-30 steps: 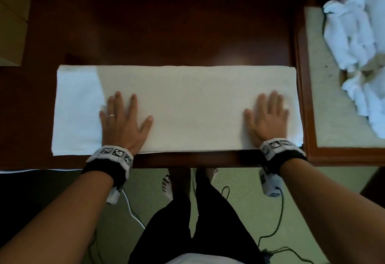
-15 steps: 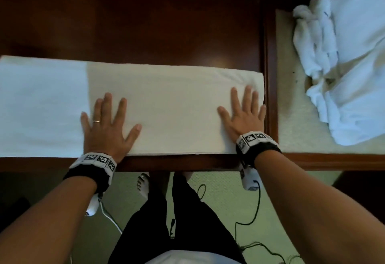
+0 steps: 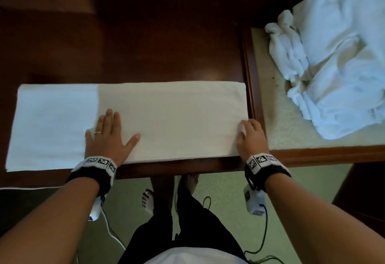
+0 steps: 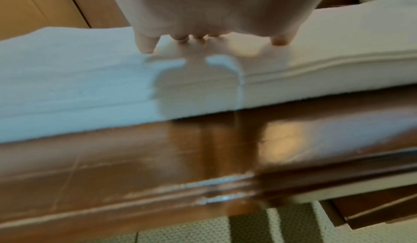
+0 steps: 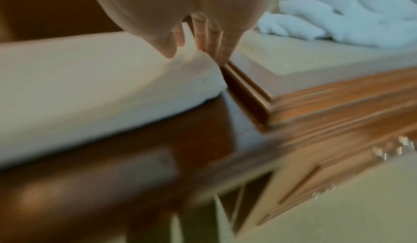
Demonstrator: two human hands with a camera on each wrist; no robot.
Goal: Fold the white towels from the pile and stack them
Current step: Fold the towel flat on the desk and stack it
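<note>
One white towel (image 3: 133, 122), folded into a long strip, lies flat along the near edge of a dark wooden table (image 3: 166, 45), its right end just short of the table's right edge. A person's left hand (image 3: 108, 138) rests palm-down on the towel left of its middle, fingers straight and spread, a ring on one finger. The right hand (image 3: 251, 136) is at the towel's right end, near the front corner; the thumb lies on top and the fingers curl down over the end fold, grasping the cloth. One loose pile of white towels (image 3: 337, 55) sits well to the right of the folded towel, on a lighter inset surface framed in wood (image 3: 277, 134). Two wrist bands with black-and-white markers are worn, one per arm. Two bare feet show below the table's near edge.
</note>
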